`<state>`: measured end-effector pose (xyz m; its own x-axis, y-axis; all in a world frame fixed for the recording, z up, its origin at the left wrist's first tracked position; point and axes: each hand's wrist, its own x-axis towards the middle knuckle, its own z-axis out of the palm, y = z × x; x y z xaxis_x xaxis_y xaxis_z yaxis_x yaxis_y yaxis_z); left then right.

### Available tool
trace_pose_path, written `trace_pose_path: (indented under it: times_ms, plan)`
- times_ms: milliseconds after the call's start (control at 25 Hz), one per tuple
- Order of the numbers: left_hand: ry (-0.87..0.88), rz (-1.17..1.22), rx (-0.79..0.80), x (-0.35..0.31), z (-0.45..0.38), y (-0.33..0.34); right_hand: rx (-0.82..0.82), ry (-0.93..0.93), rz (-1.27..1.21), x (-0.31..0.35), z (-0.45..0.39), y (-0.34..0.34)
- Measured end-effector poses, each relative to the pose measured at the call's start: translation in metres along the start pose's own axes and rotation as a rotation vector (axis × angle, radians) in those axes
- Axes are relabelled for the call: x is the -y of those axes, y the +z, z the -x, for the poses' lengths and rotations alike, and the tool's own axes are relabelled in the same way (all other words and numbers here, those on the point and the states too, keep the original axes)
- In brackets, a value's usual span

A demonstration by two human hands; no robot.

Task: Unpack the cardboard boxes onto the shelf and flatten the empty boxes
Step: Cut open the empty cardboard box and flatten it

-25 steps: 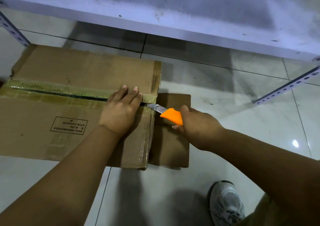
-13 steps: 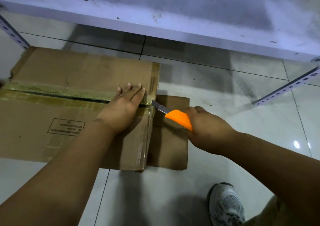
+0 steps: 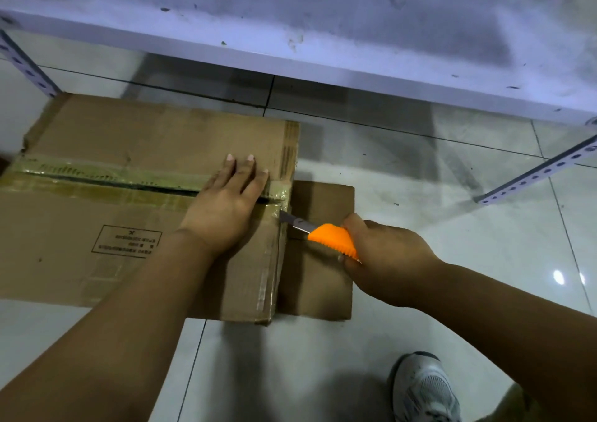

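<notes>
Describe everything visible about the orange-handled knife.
The knife has a ridged orange plastic handle and a narrow grey metal blade. The right hand grips the handle, hiding its rear end. The knife lies slanted, blade pointing up-left, its tip at the right end of the taped seam of the cardboard box, at the box's right edge.

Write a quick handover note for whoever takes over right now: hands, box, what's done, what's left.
Left hand: flat on the cardboard box, fingers straight, pressing beside the taped seam.
Right hand: grips the orange knife, blade at the box's right end of the seam.
Done: the seam looks slit along the top.
Left: open the flaps, unpack onto the shelf, flatten the box.
</notes>
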<state>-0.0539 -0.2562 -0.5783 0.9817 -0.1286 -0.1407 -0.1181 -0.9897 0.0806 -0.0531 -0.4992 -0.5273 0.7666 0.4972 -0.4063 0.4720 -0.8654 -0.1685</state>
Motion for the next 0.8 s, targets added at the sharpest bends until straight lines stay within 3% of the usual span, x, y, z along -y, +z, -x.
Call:
trace_pose_path:
  times_ms: [280,520,800]
  plan:
    - [-0.042,-0.003,-0.059,-0.009,-0.007,-0.001,0.05,-0.011,-0.067,-0.001,-0.011,0.005]
    - [-0.102,0.01,-0.017,-0.004,-0.021,0.004,0.117,-0.006,-0.097,-0.002,-0.018,0.005]
    - [-0.134,0.076,-0.09,0.004,-0.021,0.015,0.02,-0.028,-0.076,0.005,-0.028,0.003]
